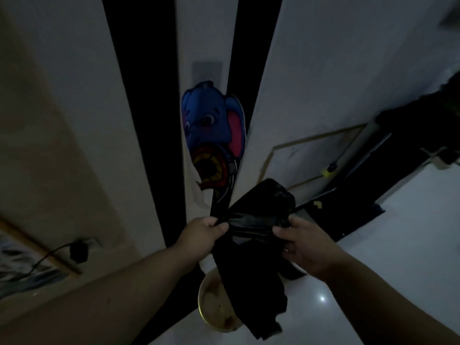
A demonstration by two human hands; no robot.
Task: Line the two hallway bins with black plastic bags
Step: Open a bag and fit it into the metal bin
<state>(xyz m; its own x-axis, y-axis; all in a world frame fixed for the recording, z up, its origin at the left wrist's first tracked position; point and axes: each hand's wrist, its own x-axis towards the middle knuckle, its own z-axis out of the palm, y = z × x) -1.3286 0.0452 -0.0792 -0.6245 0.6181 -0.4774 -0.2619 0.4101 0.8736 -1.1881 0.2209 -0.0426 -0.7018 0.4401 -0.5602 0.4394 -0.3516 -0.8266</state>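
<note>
Dim hallway, and both hands are up in front of the wall with one black plastic bag (251, 270) between them. The left hand (202, 235) has its grip pinched tight on the bag's bunched upper edge, thumb over fingers. The right hand (306, 242) has its grip curled on the same edge a little to the right, so a short band of plastic runs taut from one to the other. A crumpled fold stands up above that band, and the rest hangs slack below it. Under the hands sits one round pale bin (202, 292), open at the top. The hanging bag crosses its right side and hides that part of the rim, while the left rim and the stained inside show bare. The wall stands close on the bin's far and left sides. On the right the glossy white floor (398, 245) lies open, with one bright spot of reflected light. On the wall hang one blue elephant decoration (211, 120) and, low on the left, one plugged-in charger (79, 252) with its cable trailing.
</note>
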